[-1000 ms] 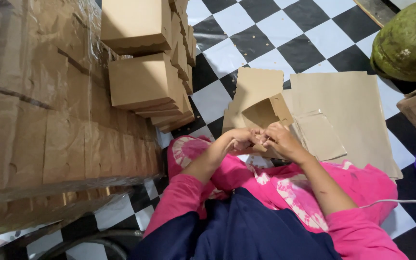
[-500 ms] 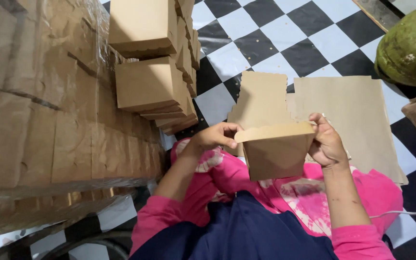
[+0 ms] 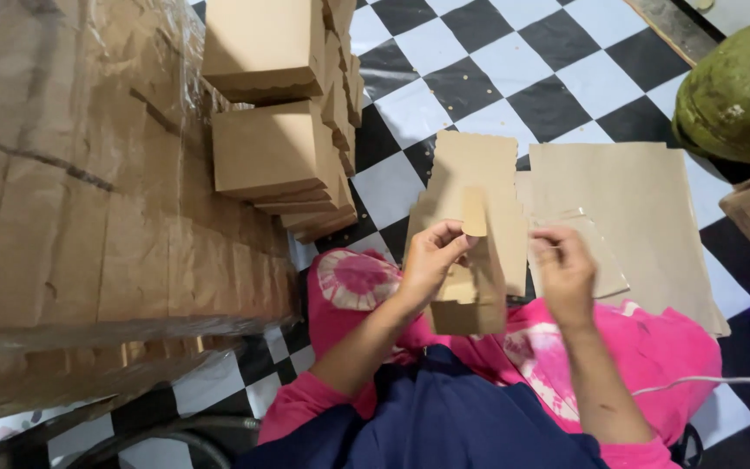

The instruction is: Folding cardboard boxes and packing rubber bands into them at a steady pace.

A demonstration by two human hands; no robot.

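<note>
A small brown cardboard box (image 3: 472, 295), partly folded, stands on end above my lap in pink and navy clothes. My left hand (image 3: 427, 259) grips its left side, thumb near an upright tab. My right hand (image 3: 564, 271) holds its right side with fingers curled at the edge. Behind the box a flat cardboard blank (image 3: 476, 174) lies on the checkered floor.
Stacks of folded brown boxes (image 3: 281, 148) stand to the left of my hands. A plastic-wrapped bundle of cardboard (image 3: 71, 191) fills the left side. Flat brown sheets (image 3: 644, 217) lie at the right, with a green rounded object (image 3: 740, 91) beyond them.
The box has turned from lying broadside to standing on end, narrower toward me. Both hands have shifted along its sides, and a tab now sticks up at the top.
</note>
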